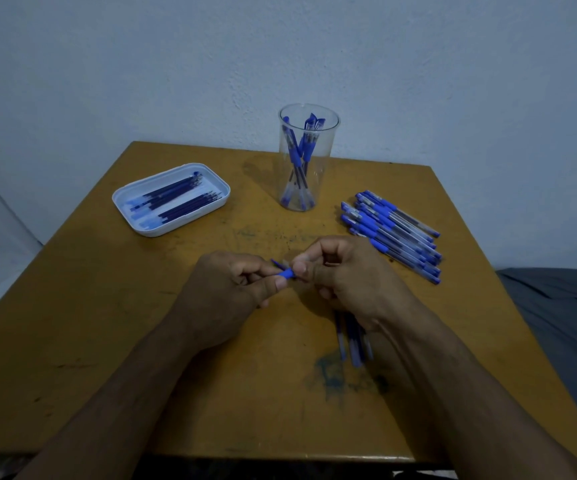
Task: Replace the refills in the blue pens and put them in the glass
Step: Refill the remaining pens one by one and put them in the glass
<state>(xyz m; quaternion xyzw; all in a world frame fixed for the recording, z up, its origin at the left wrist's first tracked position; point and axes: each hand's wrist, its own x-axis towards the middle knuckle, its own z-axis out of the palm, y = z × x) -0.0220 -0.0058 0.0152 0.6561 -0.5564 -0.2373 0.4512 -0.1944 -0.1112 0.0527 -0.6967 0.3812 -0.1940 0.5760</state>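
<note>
Over the middle of the table both hands meet on one blue pen (286,273). My left hand (235,292) pinches its blue grip end between thumb and fingers. My right hand (344,275) grips the rest of the pen, hiding the barrel. A tall clear glass (306,188) at the back centre holds several blue pens. A row of several capped blue pens (392,233) lies to the right. A white tray (141,225) at the left holds several dark refills (179,199). A few refills (353,337) lie under my right wrist.
The table is a worn yellow-brown board (107,341) with ink stains near its front. A pale wall stands close behind it. Grey cloth (557,306) lies off the table's right edge.
</note>
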